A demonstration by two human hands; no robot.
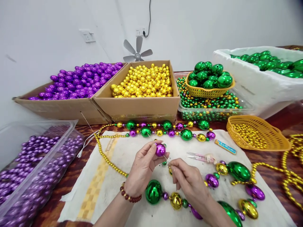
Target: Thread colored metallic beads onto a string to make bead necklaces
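Observation:
My left hand (142, 165), with a dark red bead bracelet (130, 196) at its wrist, pinches a shiny purple bead (160, 150). A long thin needle (166, 159) passes through that bead, its far end sticking out beyond it. My right hand (189, 179) has thumb and fingers closed on the needle's near end. Around both hands, on a white cloth (132, 157), curves a string of large green, gold and purple beads, among them a big green bead (153, 192). Part of that string is hidden under my right hand and forearm. Small beads lie close behind the purple one.
Two cardboard boxes hold purple beads (78, 80) and gold beads (146, 80). A clear tub (56, 157) of small purple beads stands left. Scissors (201, 157) lie on the cloth near a yellow basket (274, 138). A white foam box (255, 78) of green beads stands right.

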